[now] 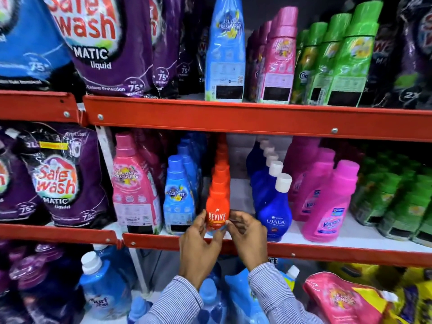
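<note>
A small orange Revive bottle (217, 212) stands at the front edge of the middle shelf (304, 251), heading a row of like orange bottles running back. My left hand (198, 249) holds its lower left side with thumb and fingers. My right hand (245, 232) pinches its lower right side. Both sleeves are striped grey.
Left of the Revive row stand blue (178, 197) and pink (135, 190) softener bottles; right, blue Ujala bottles (274, 206) and pink Vanish bottles (327, 206). Purple Safe Wash pouches (65, 178) fill the left. Red shelf rails (233, 118) run above and below.
</note>
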`<action>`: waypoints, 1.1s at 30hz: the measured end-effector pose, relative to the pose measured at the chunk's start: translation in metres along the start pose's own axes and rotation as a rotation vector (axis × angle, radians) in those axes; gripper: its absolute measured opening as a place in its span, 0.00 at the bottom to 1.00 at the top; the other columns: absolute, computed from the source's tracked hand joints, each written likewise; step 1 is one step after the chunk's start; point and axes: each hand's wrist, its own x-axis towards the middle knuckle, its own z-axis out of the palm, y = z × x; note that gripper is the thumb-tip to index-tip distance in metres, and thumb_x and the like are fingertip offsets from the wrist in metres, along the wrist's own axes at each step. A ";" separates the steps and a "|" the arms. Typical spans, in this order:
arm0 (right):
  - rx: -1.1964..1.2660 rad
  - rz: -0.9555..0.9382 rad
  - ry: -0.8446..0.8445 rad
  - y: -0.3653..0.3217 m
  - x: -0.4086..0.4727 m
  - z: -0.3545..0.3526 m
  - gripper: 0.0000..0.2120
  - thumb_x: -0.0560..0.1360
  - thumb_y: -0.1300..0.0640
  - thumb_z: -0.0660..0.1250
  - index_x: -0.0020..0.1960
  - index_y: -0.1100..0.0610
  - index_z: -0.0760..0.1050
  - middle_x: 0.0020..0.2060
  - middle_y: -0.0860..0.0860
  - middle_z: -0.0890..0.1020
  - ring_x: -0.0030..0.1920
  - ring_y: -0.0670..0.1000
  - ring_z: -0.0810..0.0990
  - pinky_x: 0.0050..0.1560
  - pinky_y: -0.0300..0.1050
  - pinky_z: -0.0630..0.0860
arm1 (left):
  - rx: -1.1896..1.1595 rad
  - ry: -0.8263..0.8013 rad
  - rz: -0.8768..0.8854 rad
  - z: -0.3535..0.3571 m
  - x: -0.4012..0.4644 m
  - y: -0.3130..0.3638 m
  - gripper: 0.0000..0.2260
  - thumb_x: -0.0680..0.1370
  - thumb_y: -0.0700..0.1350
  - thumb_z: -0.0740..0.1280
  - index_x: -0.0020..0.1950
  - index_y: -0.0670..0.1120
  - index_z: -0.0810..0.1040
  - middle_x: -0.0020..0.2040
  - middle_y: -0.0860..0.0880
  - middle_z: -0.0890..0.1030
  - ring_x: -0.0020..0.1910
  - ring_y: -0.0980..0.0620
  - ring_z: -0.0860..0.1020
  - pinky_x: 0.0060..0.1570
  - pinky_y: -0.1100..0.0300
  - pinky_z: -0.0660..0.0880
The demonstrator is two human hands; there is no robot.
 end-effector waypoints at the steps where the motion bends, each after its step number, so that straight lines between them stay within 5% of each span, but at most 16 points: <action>1: 0.006 0.006 0.007 0.000 0.000 0.001 0.10 0.71 0.64 0.73 0.51 0.54 0.82 0.41 0.47 0.88 0.42 0.42 0.86 0.52 0.49 0.83 | 0.005 0.000 0.002 0.000 0.001 -0.001 0.33 0.68 0.57 0.71 0.71 0.46 0.75 0.61 0.52 0.85 0.59 0.61 0.81 0.64 0.50 0.79; 7: 0.025 0.016 0.019 0.001 -0.002 -0.001 0.11 0.71 0.64 0.73 0.52 0.55 0.82 0.41 0.47 0.88 0.43 0.43 0.86 0.52 0.47 0.83 | 0.021 0.001 0.023 0.002 0.002 -0.007 0.27 0.72 0.47 0.76 0.70 0.47 0.75 0.60 0.55 0.84 0.58 0.61 0.81 0.64 0.50 0.79; 20: 0.021 0.001 0.022 -0.015 -0.009 -0.004 0.13 0.73 0.64 0.72 0.51 0.48 0.82 0.40 0.38 0.85 0.43 0.37 0.85 0.51 0.38 0.82 | -0.003 0.037 0.034 0.004 -0.003 -0.016 0.26 0.72 0.45 0.74 0.70 0.47 0.76 0.62 0.51 0.84 0.59 0.58 0.81 0.64 0.50 0.78; 23: 0.044 -0.035 0.130 -0.018 -0.022 -0.015 0.14 0.72 0.65 0.71 0.47 0.44 0.81 0.37 0.37 0.86 0.42 0.39 0.85 0.45 0.31 0.79 | -0.108 0.129 0.099 0.006 -0.011 -0.016 0.23 0.70 0.50 0.68 0.65 0.51 0.79 0.62 0.53 0.83 0.61 0.56 0.81 0.65 0.48 0.78; 26: 0.032 -0.097 0.305 -0.018 -0.034 -0.041 0.13 0.71 0.67 0.70 0.44 0.49 0.84 0.36 0.44 0.86 0.37 0.43 0.84 0.41 0.32 0.78 | -0.166 0.166 0.250 0.019 -0.022 -0.008 0.15 0.72 0.47 0.67 0.58 0.50 0.82 0.58 0.52 0.81 0.58 0.52 0.81 0.60 0.56 0.78; 33: 0.021 -0.103 0.593 0.008 -0.033 -0.135 0.07 0.68 0.62 0.66 0.41 0.53 0.82 0.34 0.51 0.85 0.34 0.47 0.82 0.40 0.44 0.79 | -0.197 -0.061 0.359 0.090 -0.052 0.033 0.09 0.71 0.44 0.67 0.48 0.53 0.83 0.47 0.59 0.83 0.49 0.59 0.82 0.52 0.71 0.74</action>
